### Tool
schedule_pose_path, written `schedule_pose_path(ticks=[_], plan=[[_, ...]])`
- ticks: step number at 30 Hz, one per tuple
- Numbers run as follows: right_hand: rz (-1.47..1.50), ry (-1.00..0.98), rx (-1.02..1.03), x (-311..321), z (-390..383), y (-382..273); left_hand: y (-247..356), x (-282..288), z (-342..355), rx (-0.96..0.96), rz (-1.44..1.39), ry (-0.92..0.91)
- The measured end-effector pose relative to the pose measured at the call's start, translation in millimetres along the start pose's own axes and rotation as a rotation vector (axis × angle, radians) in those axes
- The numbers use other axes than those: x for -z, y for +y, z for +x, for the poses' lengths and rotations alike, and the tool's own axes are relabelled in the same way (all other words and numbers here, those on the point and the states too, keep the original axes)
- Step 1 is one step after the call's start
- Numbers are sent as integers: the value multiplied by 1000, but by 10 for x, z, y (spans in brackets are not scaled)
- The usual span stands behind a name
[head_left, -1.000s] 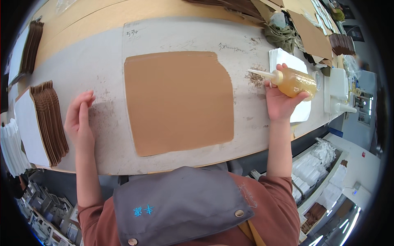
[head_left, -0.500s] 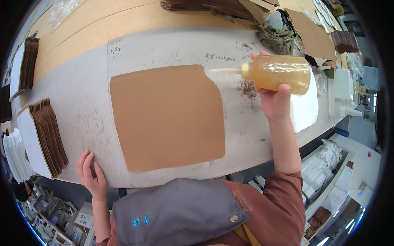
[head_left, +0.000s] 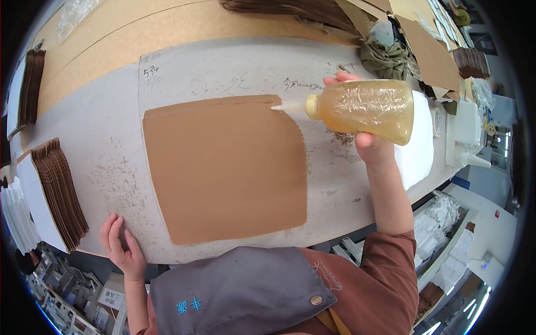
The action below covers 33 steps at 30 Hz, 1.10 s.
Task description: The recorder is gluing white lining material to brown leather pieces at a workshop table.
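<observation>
A flat brown sheet point(head_left: 226, 173) lies on the grey table mat point(head_left: 335, 195) in front of me. Its upper right corner is cut in a curve. My right hand point(head_left: 374, 146) is closed around a squeeze bottle point(head_left: 365, 109) of amber liquid, held sideways. The bottle's thin pale nozzle points left, its tip at the sheet's upper right corner; whether it touches cannot be told. My left hand point(head_left: 123, 248) rests at the table's near edge, left of the sheet, fingers apart and holding nothing.
Stacks of brown pieces point(head_left: 58, 192) with white backing stand at the left. A crumpled olive cloth point(head_left: 385, 58), a white sheet point(head_left: 414, 151), a tape roll point(head_left: 436, 121) and a white container point(head_left: 463, 125) are at the right. Dark brown sheets point(head_left: 290, 8) lie along the far side.
My right hand has brought the bottle left and slightly down, so the nozzle tip now reaches the sheet's corner. My left hand stays near the table edge.
</observation>
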State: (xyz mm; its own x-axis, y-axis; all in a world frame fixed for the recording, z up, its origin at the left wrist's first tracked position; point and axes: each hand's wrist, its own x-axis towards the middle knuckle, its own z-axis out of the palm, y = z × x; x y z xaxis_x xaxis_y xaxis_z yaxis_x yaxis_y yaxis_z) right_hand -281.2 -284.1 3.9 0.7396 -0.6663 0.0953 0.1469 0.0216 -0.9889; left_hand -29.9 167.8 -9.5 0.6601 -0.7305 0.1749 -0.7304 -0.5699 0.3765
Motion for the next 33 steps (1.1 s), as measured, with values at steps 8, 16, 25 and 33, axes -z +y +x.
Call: schedule_pose_path(ticks=[8,16,25,33], plan=[[-94,-209,151,280,-68,95,5,0,7,-9,13,-5],[-85,-229,138,291,-122,18,-8,-7,-15,-14,22,0],[-48,-217,132,369,-191,17,-13,-9,-26,-2,22,-2],[1,-257,96,475,-372,17,-12,0,-27,-6,29,-8]])
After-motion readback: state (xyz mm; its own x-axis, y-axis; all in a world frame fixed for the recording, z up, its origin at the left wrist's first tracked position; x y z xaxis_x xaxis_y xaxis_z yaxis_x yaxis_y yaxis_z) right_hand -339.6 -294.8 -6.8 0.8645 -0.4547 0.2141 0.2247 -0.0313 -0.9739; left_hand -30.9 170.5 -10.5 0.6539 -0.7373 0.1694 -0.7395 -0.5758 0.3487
